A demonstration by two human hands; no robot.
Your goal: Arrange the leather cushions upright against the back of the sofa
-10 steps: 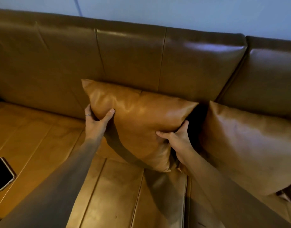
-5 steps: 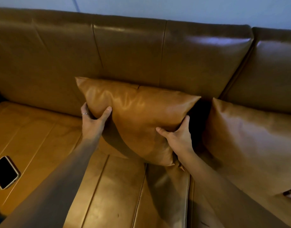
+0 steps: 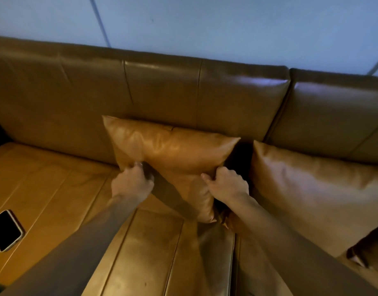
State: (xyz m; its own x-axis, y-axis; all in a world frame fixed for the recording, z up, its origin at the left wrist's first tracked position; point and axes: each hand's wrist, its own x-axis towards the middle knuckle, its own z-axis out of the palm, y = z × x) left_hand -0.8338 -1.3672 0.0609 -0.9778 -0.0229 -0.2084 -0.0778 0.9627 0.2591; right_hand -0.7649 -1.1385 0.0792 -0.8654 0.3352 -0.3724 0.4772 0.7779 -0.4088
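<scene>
Cushion [image 3: 173,150] pinched between both hands' fingers [image 3: 207,178]

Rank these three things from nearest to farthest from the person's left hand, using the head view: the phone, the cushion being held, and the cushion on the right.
1. Held cushion: gripped by the left hand, centre of sofa.
2. Right cushion: beyond the right hand, against the backrest.
3. Phone: far left on the seat.
</scene>
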